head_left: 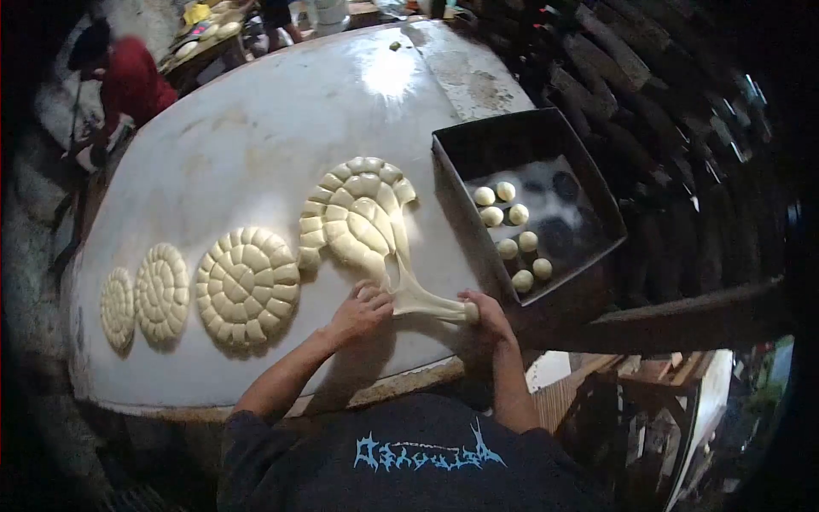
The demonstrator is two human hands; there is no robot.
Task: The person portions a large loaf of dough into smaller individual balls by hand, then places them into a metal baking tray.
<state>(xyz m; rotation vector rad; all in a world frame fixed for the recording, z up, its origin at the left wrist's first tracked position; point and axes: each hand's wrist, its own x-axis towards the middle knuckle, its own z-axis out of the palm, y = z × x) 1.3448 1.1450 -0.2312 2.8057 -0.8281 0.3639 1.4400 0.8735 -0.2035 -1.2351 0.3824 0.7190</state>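
Note:
A round of pale dough point(357, 218) scored into segments lies on the table in front of me, its lower right side torn open. A stretched strand of dough point(414, 294) runs from it to my hands. My left hand point(360, 312) has its fingers curled on the dough at the round's lower edge. My right hand point(488, 317) is wrapped round the strand's far end, with a pale bit of dough showing at the thumb. Three whole scored dough rounds lie to the left: a large one point(248, 286), a middle one point(162, 292) and a small-looking one point(118, 308).
A dark metal tray point(456, 175) at the right holds several dough balls point(518, 213) in clusters. The pale table point(256, 154) has a worn front edge. At the far left a person in red point(136, 81) bends beside the table. Stacked dark pieces point(614, 72) stand behind the tray.

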